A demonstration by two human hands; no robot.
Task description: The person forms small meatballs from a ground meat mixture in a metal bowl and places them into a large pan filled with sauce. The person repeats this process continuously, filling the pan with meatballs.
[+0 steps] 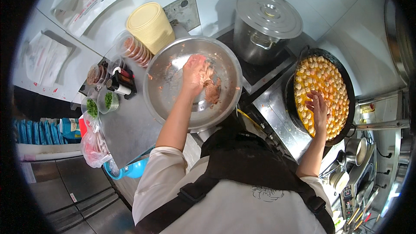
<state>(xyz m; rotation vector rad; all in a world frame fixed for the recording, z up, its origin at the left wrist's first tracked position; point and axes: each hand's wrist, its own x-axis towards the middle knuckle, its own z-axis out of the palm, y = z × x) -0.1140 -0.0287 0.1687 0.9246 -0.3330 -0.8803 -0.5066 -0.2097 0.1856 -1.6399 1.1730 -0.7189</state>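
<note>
My left hand (194, 74) is closed inside a wide steel bowl (162, 112), its fingers wrapped around reddish minced meat (212, 92). Part of the meat lies beside the hand on the bowl's bottom, and smears cling to the walls. Over a large black pan (290, 112) on the right, my right hand (319, 106) is open, fingers apart and slightly bent. Many small pale meatballs (323, 71) sit in orange-yellow liquid in that pan. The right fingertips hover close above or touch the meatballs; I cannot tell which.
Behind stands a lidded steel stockpot (268, 21). Stacked cream lids (150, 24), tubs of reddish food (134, 50) and cups of chopped greens (108, 100) stand left of the bowl. Small pots (356, 151) are at far right, and a blue basin (134, 169) is below the counter.
</note>
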